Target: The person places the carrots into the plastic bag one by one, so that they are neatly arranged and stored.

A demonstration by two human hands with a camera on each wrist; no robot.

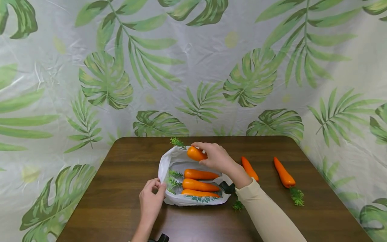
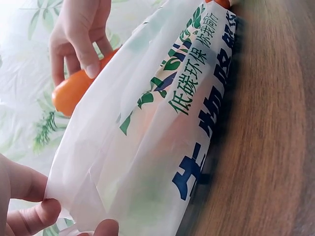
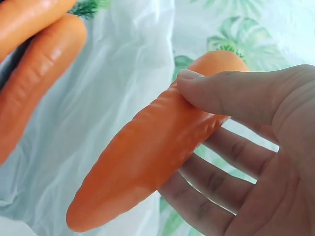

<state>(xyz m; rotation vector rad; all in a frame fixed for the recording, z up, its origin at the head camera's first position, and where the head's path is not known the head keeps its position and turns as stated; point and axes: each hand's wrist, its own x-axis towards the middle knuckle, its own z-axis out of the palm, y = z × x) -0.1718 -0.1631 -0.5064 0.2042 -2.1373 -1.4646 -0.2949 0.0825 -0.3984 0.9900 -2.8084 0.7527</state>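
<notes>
A white plastic bag [image 1: 164,168] with green leaf print lies on the table, its mouth spread wide. Inside it three orange carrots [image 1: 198,185] with green tops lie side by side. At the bag's left edge my left hand [image 1: 152,196] pinches the plastic between thumb and fingers. Above the bag's far rim my right hand [image 1: 216,156] grips another carrot [image 3: 142,152], thumb on one side and fingers on the other. This carrot's leafy top [image 1: 177,143] points left, and the palm covers part of its body in the head view.
Two more carrots lie on the dark wooden table [image 1: 127,174] right of the bag. The nearer carrot [image 1: 249,169] is partly behind the right forearm; the other carrot [image 1: 284,173] lies farther right. A leaf-patterned cloth [image 1: 211,67] hangs behind the table.
</notes>
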